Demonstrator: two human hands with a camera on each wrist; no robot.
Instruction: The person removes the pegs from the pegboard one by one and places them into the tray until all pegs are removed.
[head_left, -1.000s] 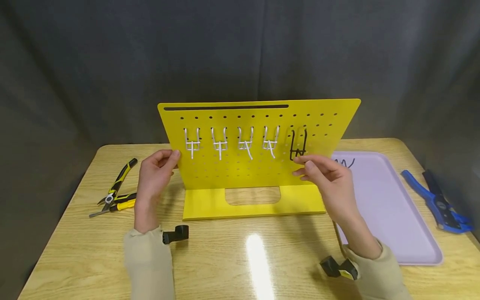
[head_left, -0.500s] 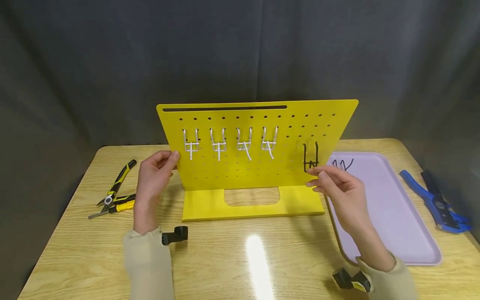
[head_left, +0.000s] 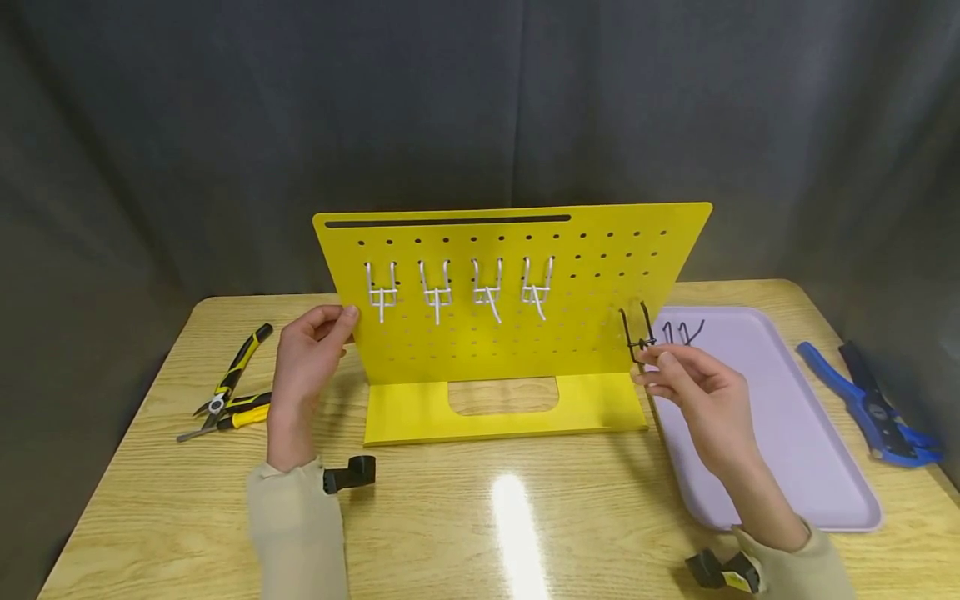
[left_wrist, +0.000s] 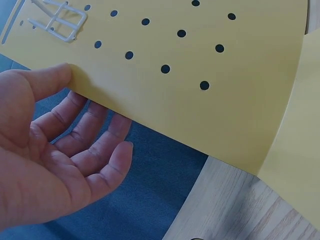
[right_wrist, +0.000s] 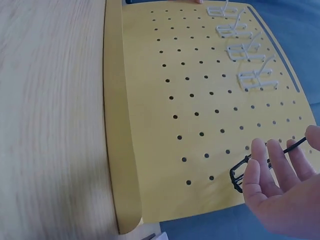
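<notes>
The right hand [head_left: 701,400] pinches the black hook [head_left: 642,342] between thumb and fingers, the wire frame projecting past the fingertips. The hook is off its holes, in front of the right end of the board [head_left: 468,367]; contact between the two cannot be confirmed. The left hand [head_left: 307,358] grips the opposite edge of the board. The white hooks [head_left: 487,292] hang on the board between the two sets of fingers, nearer the left.

Risks, as judged: the thin wire may roll in the right fingers, since little of it is held, and its prongs would then meet the holes askew. The frame could snag the board's edge — it sits close by. If the left grip slackens under a push, the board could shift or tip.

The left wrist view shows the thumb [left_wrist: 50,82] on the front face with the fingers [left_wrist: 82,135] behind the edge, an arrangement largely hidden from the head. The right wrist view shows the hook's arm running back to the right thumb, which the hand screens in the head view. The head view shows most of the tray [head_left: 787,433] below and beyond the right fingers; the left wrist view shows none of it.
</notes>
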